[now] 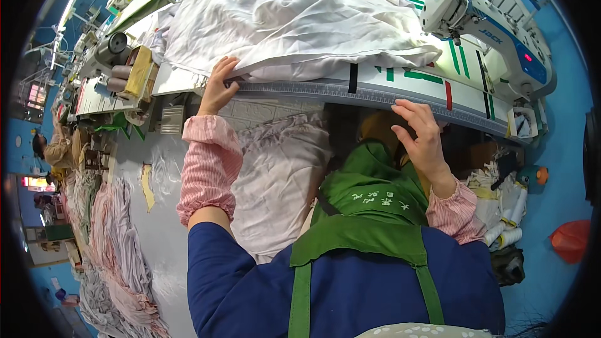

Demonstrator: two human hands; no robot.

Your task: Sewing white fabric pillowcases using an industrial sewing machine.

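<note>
A large white cloth (282, 25) lies rumpled over the sewing table, its near edge running along a grey ruler strip (300, 90) on the table's front. My left hand (219, 84) rests at the cloth's near left corner, fingers stretched onto it and thumb apart. Beside that thumb is a small dark item (238, 79), too small to make out. Over the front edge, right of a black tape mark, hovers my right hand (421, 134), open with fingers loosely bent and nothing in them. A white and blue sewing machine (501, 40) stands beyond it at the right.
Another pale cloth (275, 175) hangs below the table by my lap. At the left are a second machine (111, 50), thread cones (118, 77) and piled fabric (119, 238). Thread spools (510, 236) and a red bag (570, 241) lie at the right.
</note>
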